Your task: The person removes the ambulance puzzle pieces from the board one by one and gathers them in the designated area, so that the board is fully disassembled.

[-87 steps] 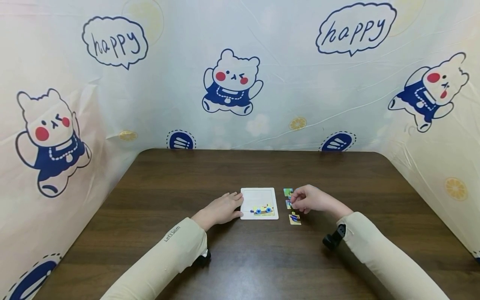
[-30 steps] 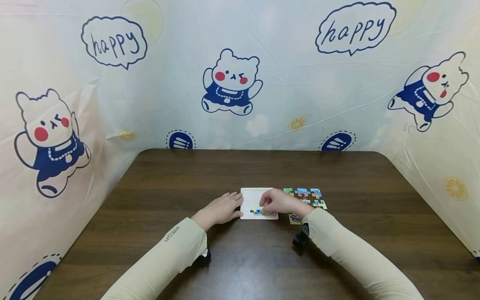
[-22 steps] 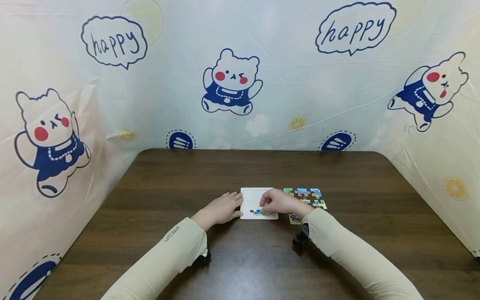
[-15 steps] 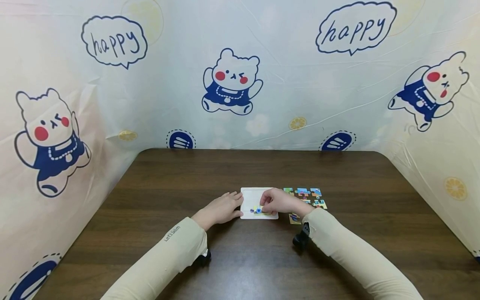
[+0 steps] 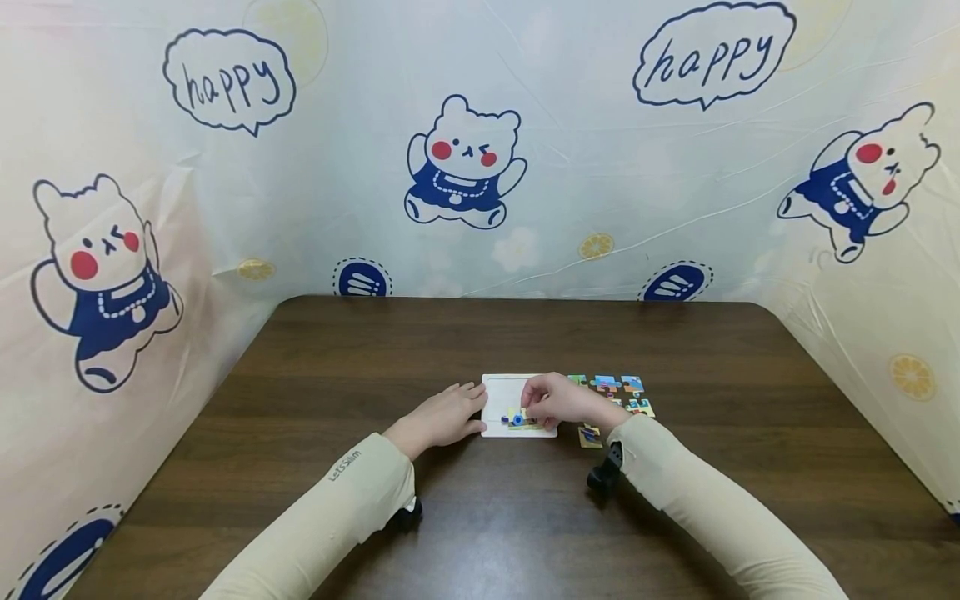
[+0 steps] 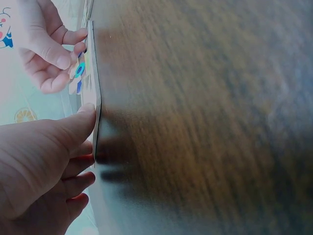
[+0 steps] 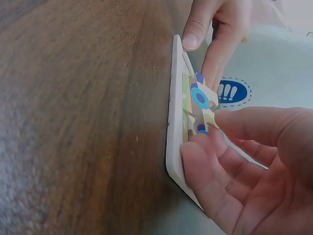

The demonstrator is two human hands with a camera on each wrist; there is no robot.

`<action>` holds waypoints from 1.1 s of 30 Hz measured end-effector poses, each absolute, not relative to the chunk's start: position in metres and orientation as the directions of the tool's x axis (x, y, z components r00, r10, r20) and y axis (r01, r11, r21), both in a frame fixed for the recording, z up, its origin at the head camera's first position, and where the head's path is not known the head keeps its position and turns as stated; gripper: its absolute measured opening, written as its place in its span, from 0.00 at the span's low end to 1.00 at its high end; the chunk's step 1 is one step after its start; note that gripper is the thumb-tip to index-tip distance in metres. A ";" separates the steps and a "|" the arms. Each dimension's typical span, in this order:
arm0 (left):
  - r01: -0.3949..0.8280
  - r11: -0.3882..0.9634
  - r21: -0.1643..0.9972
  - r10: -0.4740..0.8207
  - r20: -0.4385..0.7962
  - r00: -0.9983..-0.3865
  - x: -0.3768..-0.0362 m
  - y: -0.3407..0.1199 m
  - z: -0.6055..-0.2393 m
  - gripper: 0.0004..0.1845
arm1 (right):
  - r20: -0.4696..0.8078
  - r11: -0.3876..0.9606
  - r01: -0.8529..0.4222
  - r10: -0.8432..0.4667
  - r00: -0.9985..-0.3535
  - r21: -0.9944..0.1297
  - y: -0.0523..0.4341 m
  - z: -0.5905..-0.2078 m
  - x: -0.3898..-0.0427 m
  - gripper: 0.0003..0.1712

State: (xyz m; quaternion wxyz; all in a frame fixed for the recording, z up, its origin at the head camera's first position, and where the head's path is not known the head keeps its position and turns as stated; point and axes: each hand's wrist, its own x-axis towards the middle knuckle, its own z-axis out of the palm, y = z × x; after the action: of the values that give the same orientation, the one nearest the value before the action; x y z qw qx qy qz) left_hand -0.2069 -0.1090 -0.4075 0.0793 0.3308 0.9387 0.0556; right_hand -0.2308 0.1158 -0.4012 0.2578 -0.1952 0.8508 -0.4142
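Since three seconds ago the right hand (image 5: 557, 400) has crossed from the loose pieces (image 5: 619, 395) to the white tray (image 5: 501, 385), fingers (image 7: 211, 161) pinching a puzzle piece (image 7: 201, 105) over its lower row, while the left hand (image 5: 444, 417), fingers straight, steadies the tray's edge on the worktop (image 5: 450, 333)

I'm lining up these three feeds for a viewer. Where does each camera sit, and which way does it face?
Head: on the person's head, facing forward and down at the dark wooden table; both sleeved arms and hands show.
Left wrist: low beside the left hand, looking along the white puzzle tray.
Right wrist: low beside the right hand, which pinches a colourful puzzle piece.
All three share the tray and both hands.
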 end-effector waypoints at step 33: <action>0.614 0.775 0.151 0.630 -0.099 -0.770 -0.206 -0.108 -0.409 0.23 | -0.256 0.594 -0.108 -0.495 -0.830 -0.797 0.122 -0.393 -0.231 0.04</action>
State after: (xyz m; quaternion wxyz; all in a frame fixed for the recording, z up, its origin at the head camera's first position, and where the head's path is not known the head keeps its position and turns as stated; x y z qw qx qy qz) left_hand -0.2062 -0.1079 -0.4086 0.0722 0.3312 0.9392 0.0551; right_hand -0.2309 0.1223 -0.3933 0.2327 -0.1749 0.8619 -0.4152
